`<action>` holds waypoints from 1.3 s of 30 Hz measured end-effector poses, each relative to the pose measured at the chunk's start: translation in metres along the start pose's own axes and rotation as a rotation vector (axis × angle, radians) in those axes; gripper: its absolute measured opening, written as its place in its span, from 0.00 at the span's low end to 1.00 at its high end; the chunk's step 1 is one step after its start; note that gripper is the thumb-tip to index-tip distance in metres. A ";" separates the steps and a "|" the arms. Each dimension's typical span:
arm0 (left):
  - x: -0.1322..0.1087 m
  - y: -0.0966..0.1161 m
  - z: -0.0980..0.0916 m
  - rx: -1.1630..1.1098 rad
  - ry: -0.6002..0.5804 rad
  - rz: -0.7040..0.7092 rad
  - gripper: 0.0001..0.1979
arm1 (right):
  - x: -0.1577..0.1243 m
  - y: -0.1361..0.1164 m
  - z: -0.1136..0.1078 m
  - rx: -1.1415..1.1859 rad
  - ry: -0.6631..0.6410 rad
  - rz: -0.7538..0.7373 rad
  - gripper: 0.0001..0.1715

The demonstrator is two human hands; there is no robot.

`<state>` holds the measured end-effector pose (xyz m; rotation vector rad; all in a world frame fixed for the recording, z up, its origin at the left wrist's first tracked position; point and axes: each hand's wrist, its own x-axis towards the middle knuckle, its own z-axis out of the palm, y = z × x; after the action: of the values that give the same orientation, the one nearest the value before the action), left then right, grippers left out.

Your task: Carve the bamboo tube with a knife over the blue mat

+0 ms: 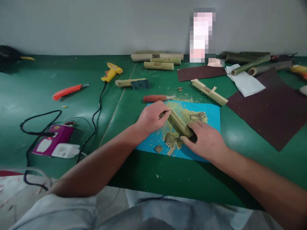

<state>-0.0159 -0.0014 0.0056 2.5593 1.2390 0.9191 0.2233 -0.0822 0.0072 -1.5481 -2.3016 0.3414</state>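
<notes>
My left hand (151, 117) is closed round the upper end of a short bamboo piece (179, 124) that lies slanted over a blue mat (211, 115). My right hand (206, 140) is closed on a small dark pad (193, 138), pressed against the lower end of the bamboo. Greenish dust and bark scraps (170, 140) cover the mat under and beside the piece.
On the green table: a red-handled knife (157, 98), an orange cutter (68, 91), a yellow glue gun (111, 72) with black cord, a purple box (56, 140), more bamboo pieces (158, 60), a notched bamboo piece (209, 92), dark sandpaper sheets (268, 111) and white paper (244, 81).
</notes>
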 end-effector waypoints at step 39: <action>0.004 0.007 0.001 -0.332 0.210 -0.360 0.05 | 0.005 0.012 0.003 0.055 0.111 -0.122 0.16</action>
<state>-0.0091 -0.0032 0.0094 1.9463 1.4023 1.2097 0.2300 -0.0731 0.0008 -1.3584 -2.2687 0.2778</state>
